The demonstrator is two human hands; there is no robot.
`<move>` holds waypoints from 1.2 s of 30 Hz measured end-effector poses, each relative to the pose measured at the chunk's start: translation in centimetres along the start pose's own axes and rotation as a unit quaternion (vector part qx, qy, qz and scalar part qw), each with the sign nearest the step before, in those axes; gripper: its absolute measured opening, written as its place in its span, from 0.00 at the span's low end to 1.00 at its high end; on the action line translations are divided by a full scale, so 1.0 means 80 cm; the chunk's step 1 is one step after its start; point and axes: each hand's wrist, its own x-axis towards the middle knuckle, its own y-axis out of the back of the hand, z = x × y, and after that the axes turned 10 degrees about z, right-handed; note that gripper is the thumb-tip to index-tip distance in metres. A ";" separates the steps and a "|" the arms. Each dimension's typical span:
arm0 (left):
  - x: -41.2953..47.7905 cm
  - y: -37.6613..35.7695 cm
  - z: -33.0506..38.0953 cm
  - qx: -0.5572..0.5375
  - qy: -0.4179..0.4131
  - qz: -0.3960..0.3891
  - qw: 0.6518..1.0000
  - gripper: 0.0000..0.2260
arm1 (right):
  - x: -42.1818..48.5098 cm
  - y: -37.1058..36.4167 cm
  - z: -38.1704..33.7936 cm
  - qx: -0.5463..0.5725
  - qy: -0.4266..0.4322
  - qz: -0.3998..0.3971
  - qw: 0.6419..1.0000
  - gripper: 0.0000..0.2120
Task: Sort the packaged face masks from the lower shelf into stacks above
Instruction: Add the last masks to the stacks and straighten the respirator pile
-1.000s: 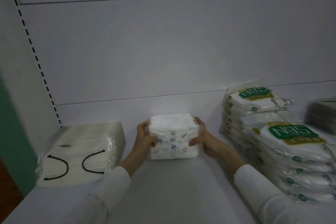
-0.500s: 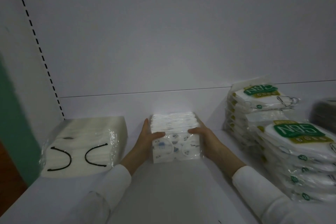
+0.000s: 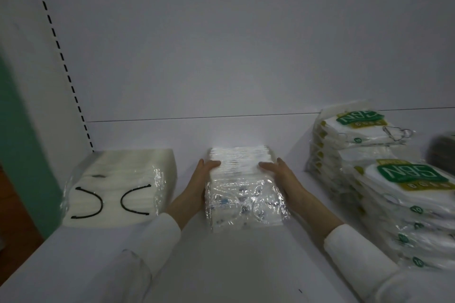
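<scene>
A clear-wrapped pack of white face masks with small blue prints [image 3: 243,194] lies flat on the white shelf [image 3: 234,265] at the centre. My left hand [image 3: 198,181] holds its left side with the thumb over the top edge. On the pack's right side, my right hand [image 3: 282,176] holds it the same way, thumb on top. The fingers of both hands are hidden behind the pack's sides. Both sleeves are white.
A wrapped block of white masks with black ear loops [image 3: 118,187] lies to the left. Two stacks of N95 packs stand on the right, one at the back [image 3: 354,135] and one nearer [image 3: 413,204]. A dark pack [image 3: 443,150] shows at the far right edge.
The pack went from standing tilted up in both hands to lying flat on the shelf. My thumbs shifted from its front face to its top edge.
</scene>
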 end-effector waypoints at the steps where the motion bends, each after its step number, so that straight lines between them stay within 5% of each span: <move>1: -0.001 -0.003 0.002 -0.013 -0.006 0.012 1.000 0.40 | 0.000 -0.001 -0.001 0.009 -0.015 0.018 1.000 0.55; 3: 0.000 -0.010 0.005 -0.038 -0.033 0.040 0.998 0.29 | 0.002 -0.004 -0.002 0.041 -0.065 0.028 0.997 0.50; 6: 0.006 -0.016 0.003 -0.036 -0.052 0.064 0.996 0.24 | -0.007 -0.014 -0.005 0.088 -0.086 0.023 0.992 0.26; 11: 0.008 -0.010 -0.004 -0.059 -0.033 0.062 0.996 0.11 | -0.011 -0.015 -0.005 0.147 -0.034 0.038 0.988 0.16; 13: 0.008 -0.011 -0.003 -0.076 -0.030 0.053 0.995 0.11 | -0.009 -0.016 -0.005 0.160 -0.014 0.068 0.985 0.17; 17: 0.009 -0.012 -0.001 -0.065 -0.021 0.038 0.997 0.11 | 0.004 -0.011 0.004 0.136 -0.006 0.067 0.988 0.41; 20: 0.010 -0.012 0.000 -0.071 -0.036 0.025 0.997 0.11 | -0.002 -0.013 0.000 0.147 -0.017 0.016 0.989 0.29; 25: 0.006 0.000 0.000 -0.074 -0.004 0.006 0.997 0.16 | -0.001 -0.004 -0.001 0.163 -0.042 0.045 0.985 0.42; 29: 0.008 0.018 -0.003 -0.066 0.018 0.060 0.996 0.32 | -0.015 0.009 -0.017 0.158 -0.052 0.097 0.981 0.33; 33: -0.016 0.022 -0.019 -0.028 0.022 0.015 0.999 0.19 | -0.033 0.007 -0.013 0.133 -0.080 0.075 0.985 0.30; 36: -0.026 0.011 -0.022 -0.022 0.039 -0.019 0.999 0.22 | -0.047 -0.007 -0.005 0.097 -0.096 0.042 0.990 0.25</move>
